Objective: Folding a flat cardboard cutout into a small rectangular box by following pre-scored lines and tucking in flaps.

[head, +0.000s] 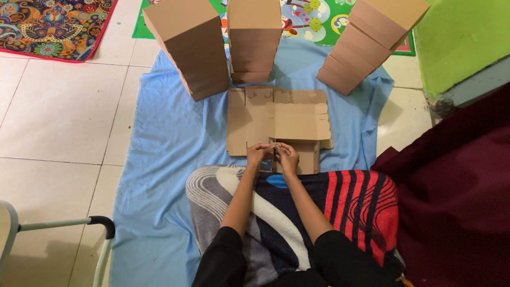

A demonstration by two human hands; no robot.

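Note:
A flat, partly folded brown cardboard box blank lies on the blue sheet in front of me. My left hand and my right hand meet at its near edge, fingertips pinched together on a small cardboard tab. Both forearms reach forward over a striped blanket covering my lap.
Three tall stacks of folded brown boxes stand at the far end of the sheet: left stack, middle stack, leaning right stack. A dark red cloth lies at right, a green wall beyond it, a metal frame handle at lower left.

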